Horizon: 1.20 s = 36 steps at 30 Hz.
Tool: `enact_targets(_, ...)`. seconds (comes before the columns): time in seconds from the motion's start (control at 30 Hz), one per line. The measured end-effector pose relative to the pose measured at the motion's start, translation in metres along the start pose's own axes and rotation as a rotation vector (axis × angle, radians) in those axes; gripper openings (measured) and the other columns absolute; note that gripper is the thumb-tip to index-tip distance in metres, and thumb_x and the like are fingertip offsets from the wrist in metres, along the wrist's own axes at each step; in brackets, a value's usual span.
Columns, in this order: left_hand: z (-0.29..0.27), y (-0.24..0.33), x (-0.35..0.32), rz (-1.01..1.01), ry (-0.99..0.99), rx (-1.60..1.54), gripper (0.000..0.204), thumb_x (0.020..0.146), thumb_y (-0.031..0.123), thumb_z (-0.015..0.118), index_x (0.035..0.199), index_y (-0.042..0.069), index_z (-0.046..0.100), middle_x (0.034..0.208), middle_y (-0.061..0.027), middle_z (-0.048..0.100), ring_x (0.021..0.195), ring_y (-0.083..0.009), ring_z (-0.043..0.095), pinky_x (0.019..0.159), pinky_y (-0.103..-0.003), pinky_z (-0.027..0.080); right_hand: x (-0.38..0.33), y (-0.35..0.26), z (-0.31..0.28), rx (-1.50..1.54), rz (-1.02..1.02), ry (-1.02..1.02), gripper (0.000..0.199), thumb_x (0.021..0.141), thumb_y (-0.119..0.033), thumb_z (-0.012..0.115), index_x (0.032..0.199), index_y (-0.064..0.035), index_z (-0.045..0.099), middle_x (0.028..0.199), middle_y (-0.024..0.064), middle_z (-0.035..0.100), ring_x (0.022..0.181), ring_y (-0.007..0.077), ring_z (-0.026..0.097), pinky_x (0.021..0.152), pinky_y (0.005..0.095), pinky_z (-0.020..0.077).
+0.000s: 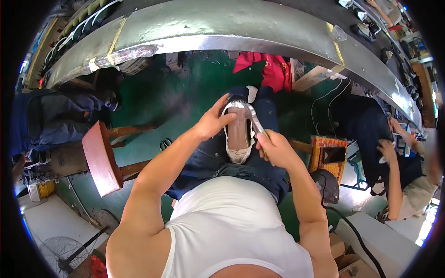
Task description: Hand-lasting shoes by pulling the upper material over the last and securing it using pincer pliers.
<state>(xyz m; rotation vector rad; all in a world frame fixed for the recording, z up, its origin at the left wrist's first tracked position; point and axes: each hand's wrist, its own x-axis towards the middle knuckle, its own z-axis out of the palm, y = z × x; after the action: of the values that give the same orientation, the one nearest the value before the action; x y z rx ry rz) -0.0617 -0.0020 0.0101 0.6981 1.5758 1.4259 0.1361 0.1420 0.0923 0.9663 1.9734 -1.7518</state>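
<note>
A light-coloured shoe upper (239,156) lies across my lap, bottom side up, around a brown sole board (238,127). My left hand (214,121) is closed on its left edge, the thumb pressing over the board and the fingers behind the shoe. My right hand (278,148) is wrapped round the yellow-green grips of metal pliers (257,124). The pliers slant up along the shoe's right edge to its far end. Whether their jaws pinch the upper's margin is too small to tell.
A metal-topped bench (222,23) curves across the front, with shoes (364,31) at the right. A brown stool (102,160) stands at left; a phone (334,154) lies on an orange-patterned seat at right. Co-workers sit both sides. A fan (65,255) stands behind left.
</note>
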Motion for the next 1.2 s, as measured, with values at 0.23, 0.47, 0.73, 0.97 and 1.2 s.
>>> enact_targets(0.23, 0.025, -0.018, -0.036, -0.125, -0.165, -0.068, 0.086, 0.073, -0.010, 0.045, 0.154, 0.002, 0.018, 0.145, -0.0119, 0.041, 0.135, -0.0210, 0.040, 0.113, -0.033, 0.030, -0.041, 0.068, -0.002, -0.093, -0.079, 0.124, 0.026, 0.091, -0.022, 0.059, 0.104, -0.0002, 0.059, 0.076, 0.0099, 0.065, 0.072, 0.0187, 0.065, 0.068, 0.0326, 0.0490)
enact_targets(0.47, 0.061, -0.046, -0.038, -0.007, -0.162, 0.274, 0.104, 0.074, 0.015, 0.076, 0.154, 0.001, 0.010, 0.145, -0.0249, 0.043, 0.133, -0.0303, 0.045, 0.110, -0.032, 0.035, -0.058, 0.072, -0.007, -0.481, -0.260, 0.114, 0.045, 0.088, -0.015, 0.058, 0.129, 0.0030, 0.052, 0.102, 0.0262, 0.064, 0.095, 0.0444, 0.060, 0.086, 0.0456, 0.0479)
enact_targets(0.73, 0.083, -0.032, -0.061, -0.203, -0.166, 0.305, 0.103, 0.080, 0.014, 0.075, 0.153, -0.005, 0.005, 0.150, -0.0230, 0.035, 0.137, -0.0244, 0.037, 0.112, -0.030, 0.029, -0.048, 0.056, 0.000, -1.051, -0.411, 0.339, 0.046, 0.086, -0.012, 0.061, 0.128, 0.0058, 0.052, 0.109, 0.0280, 0.062, 0.102, 0.0400, 0.062, 0.089, 0.0437, 0.0498)
enact_targets(0.97, 0.087, -0.014, -0.050, -0.471, 0.072, -0.746, 0.080, 0.099, 0.055, 0.041, 0.150, -0.004, 0.025, 0.148, -0.0183, 0.041, 0.133, -0.0299, 0.042, 0.109, -0.033, 0.034, -0.018, 0.007, -0.023, -0.988, -0.153, -0.209, 0.028, 0.090, -0.023, 0.060, 0.095, 0.0042, 0.061, 0.083, 0.0254, 0.066, 0.083, 0.0414, 0.065, 0.077, 0.0485, 0.0515)
enact_targets(1.2, 0.094, -0.050, -0.009, -0.506, 0.460, 0.092, 0.066, 0.103, 0.051, 0.027, 0.127, -0.002, 0.057, 0.119, -0.0262, 0.062, 0.117, -0.0398, 0.057, 0.101, -0.043, 0.043, -0.010, 0.074, 0.040, -0.473, -0.258, 0.260, 0.029, 0.089, -0.026, 0.062, 0.101, 0.0002, 0.059, 0.089, 0.0245, 0.065, 0.087, 0.0435, 0.063, 0.077, 0.0501, 0.0492)
